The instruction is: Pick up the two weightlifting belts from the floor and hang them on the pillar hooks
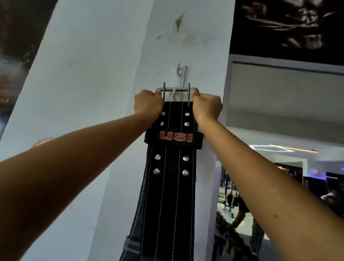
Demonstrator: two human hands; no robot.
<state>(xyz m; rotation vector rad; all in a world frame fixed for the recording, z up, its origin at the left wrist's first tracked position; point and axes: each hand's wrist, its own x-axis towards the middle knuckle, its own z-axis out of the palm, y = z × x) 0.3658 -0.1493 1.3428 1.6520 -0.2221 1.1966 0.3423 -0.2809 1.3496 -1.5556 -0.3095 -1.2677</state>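
A black weightlifting belt (168, 185) with white stitching, silver rivets and a red "USI" loop hangs flat against the white pillar (91, 78). Its metal buckle (176, 89) is at the top, level with a small white hook (181, 72) on the pillar. My left hand (148, 104) grips the buckle's left end and my right hand (206, 108) grips its right end. The two buckle prongs stick upward between my hands. Whether the buckle rests on a hook I cannot tell. No second belt is in view.
A dark poster (307, 27) covers the wall at the upper right. Below it, a mirror or opening (289, 186) shows a dim gym with a person bending over. Another poster (7, 58) hangs to the left of the pillar.
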